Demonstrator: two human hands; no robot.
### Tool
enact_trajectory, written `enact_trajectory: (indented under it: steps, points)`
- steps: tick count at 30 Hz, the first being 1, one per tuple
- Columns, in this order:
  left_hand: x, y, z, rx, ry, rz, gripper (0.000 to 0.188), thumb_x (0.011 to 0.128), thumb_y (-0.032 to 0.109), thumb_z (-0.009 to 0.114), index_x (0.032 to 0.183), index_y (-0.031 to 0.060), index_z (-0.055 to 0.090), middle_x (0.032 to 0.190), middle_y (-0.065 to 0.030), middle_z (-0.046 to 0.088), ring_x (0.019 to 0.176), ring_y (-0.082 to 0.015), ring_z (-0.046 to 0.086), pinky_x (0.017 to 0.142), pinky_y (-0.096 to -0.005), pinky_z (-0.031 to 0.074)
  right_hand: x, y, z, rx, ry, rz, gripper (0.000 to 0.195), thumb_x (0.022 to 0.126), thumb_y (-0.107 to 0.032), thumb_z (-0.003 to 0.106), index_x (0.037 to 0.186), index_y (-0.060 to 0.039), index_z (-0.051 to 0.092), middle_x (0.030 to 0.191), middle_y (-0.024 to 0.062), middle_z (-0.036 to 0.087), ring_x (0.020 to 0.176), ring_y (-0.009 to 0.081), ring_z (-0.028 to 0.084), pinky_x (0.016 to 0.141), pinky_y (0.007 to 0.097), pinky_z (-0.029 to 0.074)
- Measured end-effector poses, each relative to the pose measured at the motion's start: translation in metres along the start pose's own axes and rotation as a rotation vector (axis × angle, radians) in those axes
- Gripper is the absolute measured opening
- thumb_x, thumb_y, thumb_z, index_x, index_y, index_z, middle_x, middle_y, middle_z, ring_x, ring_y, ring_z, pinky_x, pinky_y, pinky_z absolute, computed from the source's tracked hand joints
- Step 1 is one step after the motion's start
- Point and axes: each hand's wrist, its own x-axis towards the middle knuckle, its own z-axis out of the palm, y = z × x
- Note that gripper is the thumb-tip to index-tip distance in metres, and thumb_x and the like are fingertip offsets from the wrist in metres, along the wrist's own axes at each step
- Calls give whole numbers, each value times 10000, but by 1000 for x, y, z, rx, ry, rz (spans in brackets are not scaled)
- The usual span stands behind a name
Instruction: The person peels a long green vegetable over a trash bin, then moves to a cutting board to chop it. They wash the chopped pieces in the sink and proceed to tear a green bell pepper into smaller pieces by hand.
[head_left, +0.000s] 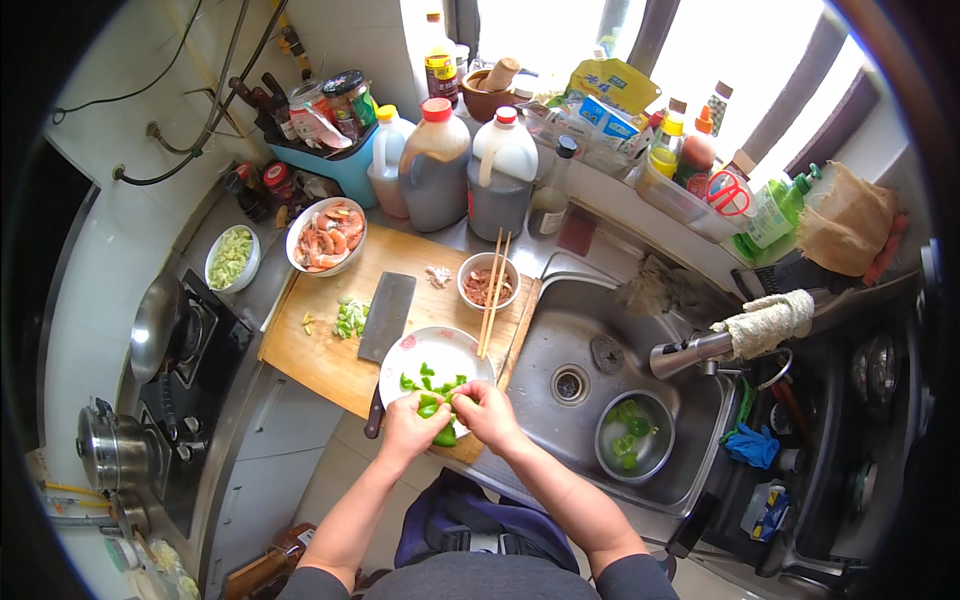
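Note:
My left hand (414, 426) and my right hand (486, 414) meet over the near rim of a white plate (442, 346) with a floral pattern. Between their fingertips both hold a piece of green pepper (429, 406). Torn green pepper pieces (425, 379) lie on the plate. A larger green pepper piece (445, 436) shows just below my fingers; whether it is held or resting on the rim, I cannot tell. The plate stands on a wooden cutting board (322, 367) and partly covers a cleaver (388, 315), whose dark handle (373, 417) sticks out at the left.
Chopped scallion (350, 319), a bowl of shrimp (328, 237) and a bowl of meat (478, 289) with chopsticks (495, 292) across it are on the board. At right, the sink (540, 352) holds a metal bowl (600, 442) with green pepper. A wok (156, 330) sits on the stove at left.

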Motion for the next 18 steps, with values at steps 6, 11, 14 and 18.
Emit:
enact_trajectory:
  steps: [6, 11, 14, 18]
  points:
    - [7, -17, -24, 71, 49, 12, 207, 699, 185, 672, 804, 8, 651, 657, -110, 649, 596, -152, 627, 561, -287, 481, 9, -1, 28, -400, 124, -558, 108, 790, -91, 570, 869, -19, 592, 775, 150, 598, 723, 315, 599, 617, 356, 476]
    - [20, -37, -35, -284, 74, -134, 122, 737, 105, 649, 747, -11, 616, 635, -33, 611, 596, -75, 560, 546, -243, 466, 21, 7, 15, -694, -84, -737, 152, 769, -56, 544, 915, -35, 583, 877, 141, 553, 763, 333, 587, 704, 383, 488]
    - [29, -19, -54, -123, -29, -144, 148, 731, 134, 671, 753, -7, 629, 658, -57, 633, 605, -90, 586, 560, -247, 477, 22, 14, 3, -704, -97, -587, 139, 777, -65, 545, 898, -45, 610, 877, 139, 568, 802, 320, 588, 715, 379, 487]
    - [38, -4, -52, 241, -229, -178, 303, 671, 286, 746, 744, 8, 649, 684, -108, 651, 608, -156, 626, 600, -288, 499, 33, -2, 9, -715, -88, -604, 152, 788, -72, 593, 926, -20, 629, 846, 147, 614, 791, 311, 601, 716, 364, 488]
